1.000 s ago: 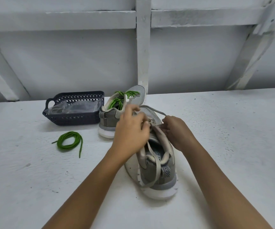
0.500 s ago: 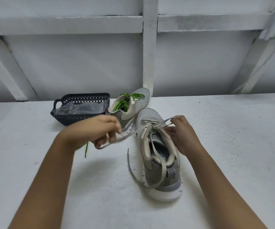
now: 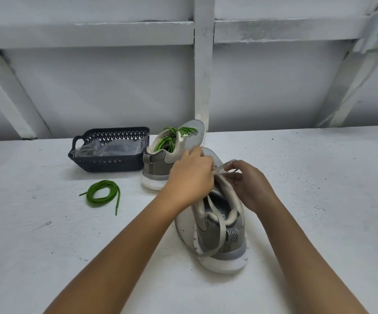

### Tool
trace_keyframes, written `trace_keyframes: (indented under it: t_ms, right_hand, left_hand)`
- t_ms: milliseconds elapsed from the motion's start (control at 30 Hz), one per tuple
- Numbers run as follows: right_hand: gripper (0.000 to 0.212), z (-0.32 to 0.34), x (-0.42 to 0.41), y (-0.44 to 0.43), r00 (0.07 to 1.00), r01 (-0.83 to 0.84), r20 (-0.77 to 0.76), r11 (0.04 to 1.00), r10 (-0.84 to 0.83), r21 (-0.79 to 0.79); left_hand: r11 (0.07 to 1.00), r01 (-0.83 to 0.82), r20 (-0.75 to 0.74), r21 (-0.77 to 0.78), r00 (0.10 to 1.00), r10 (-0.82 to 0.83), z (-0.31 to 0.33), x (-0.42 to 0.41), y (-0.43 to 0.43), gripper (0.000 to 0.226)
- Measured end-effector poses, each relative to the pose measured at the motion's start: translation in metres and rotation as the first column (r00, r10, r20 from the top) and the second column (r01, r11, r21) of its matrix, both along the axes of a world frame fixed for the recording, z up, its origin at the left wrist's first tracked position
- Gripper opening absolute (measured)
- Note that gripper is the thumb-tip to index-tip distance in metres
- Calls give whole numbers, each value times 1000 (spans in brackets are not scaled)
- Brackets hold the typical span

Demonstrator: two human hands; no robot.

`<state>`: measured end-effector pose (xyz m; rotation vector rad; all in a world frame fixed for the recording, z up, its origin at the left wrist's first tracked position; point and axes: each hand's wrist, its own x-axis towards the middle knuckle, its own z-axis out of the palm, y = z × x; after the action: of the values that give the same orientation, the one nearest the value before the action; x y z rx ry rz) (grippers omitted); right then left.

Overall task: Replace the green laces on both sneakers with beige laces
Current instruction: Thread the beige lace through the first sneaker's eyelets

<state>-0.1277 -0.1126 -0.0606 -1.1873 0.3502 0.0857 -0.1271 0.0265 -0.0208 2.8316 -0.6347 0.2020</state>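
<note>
White painted boards form the table [image 3: 36, 257], and white panels with beams form the wall [image 3: 92, 87] behind it. At the far left of the table stands a dark blue openwork basket [image 3: 115, 165] with a handle on its left end; a crumpled clear plastic bag [image 3: 108, 150] lies inside it. Nearer than the basket, apart from it, a loose green lace [image 3: 90, 194] lies coiled in a ring on the boards, one end trailing toward the near side.

Just right of the basket stands the far sneaker [image 3: 158, 164], grey with a white sole, its heel toward the camera; green laces [image 3: 168, 141] are threaded through it.

The left hand [image 3: 191, 177] reaches in over the upper eyelets of the near sneaker [image 3: 233, 243], knuckles up and fingers bent downward. Its back hides the fingertips, so whether it grips anything I cannot tell. This near sneaker stands at the centre right, heel toward the camera, its toe next to the far shoe. A beige lace [image 3: 222, 232] is partly threaded at its front; loose strands run back over the open collar and down the heel, and one curves onto the table at the shoe's left side.

The right hand [image 3: 251, 189] is at the shoe's right side, pinching a small loop of the beige lace between thumb and forefinger.
</note>
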Motion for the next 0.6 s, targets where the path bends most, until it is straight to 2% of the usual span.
trace_keyframes:
  t_ms: [100,167,267,433,600]
  right_hand:
    - [17,-1,1,0,1000,-16,8,999,16,-39]
    - [17,-2,3,1,1000,-24,11,996,25,-85]
    - [15,-3,3,2,998,-52,29,988,57,-148]
    - [10,-1,0,2,985,-145,54,949,167,-279]
    - [12,-1,-2,2,979,-156,70,928,190,-339]
  left_hand:
    - [969,-1,-175,-246,984,-43,7,-1,9,10]
    - [927,10,-283,-376,951,-125,15,-4,19,14]
    - [797,-18,-438,-604,843,-313,24,-13,38,18]
    - [688,50,-474,-724,688,-549,23,-26,48,23]
    - [628,124,-455,-768,585,-672,24,-33,49,22]
